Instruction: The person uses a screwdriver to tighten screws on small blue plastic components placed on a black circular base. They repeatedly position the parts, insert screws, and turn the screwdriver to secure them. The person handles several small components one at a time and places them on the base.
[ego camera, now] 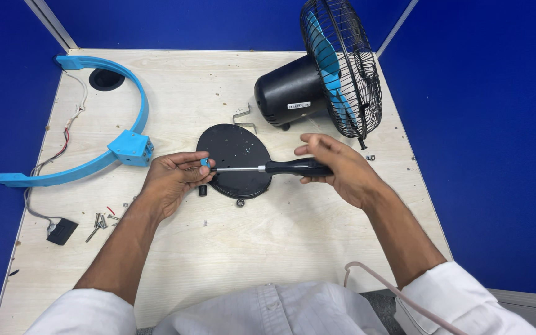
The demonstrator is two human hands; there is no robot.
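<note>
**A:** What lies nearest the viewer?

**B:** White sleeves and shirt front at the lower edge, with a pale cable (398, 291) curving beside the right forearm. Both forearms reach out over a light wooden table (231, 248).

**A:** And the hands?

**B:** The left hand (172, 180) has its fingers curled, thumb and forefinger pinching a small blue part (205, 162). The right hand (342, 167) is closed around the black handle of a screwdriver (280, 167), held level, its metal shaft pointing left so the tip meets the blue part.

**A:** What is beneath them?

**B:** A round black plate (237, 152) lies flat on the table, directly under the shaft. A small black cap (202, 190) sits just beside its left edge.

**A:** To the left?

**B:** Loose screws (98, 222) near the left wrist, a small black box (62, 231) on thin wires, and a curved blue bracket (128, 149) lying flat.

**A:** Farther back?

**B:** A black fan (317, 80) with blue blades and a wire guard rests on its side, near the plate. A bent metal clip (243, 116) lies between them. Blue partition walls (485, 124) close the scene.
</note>
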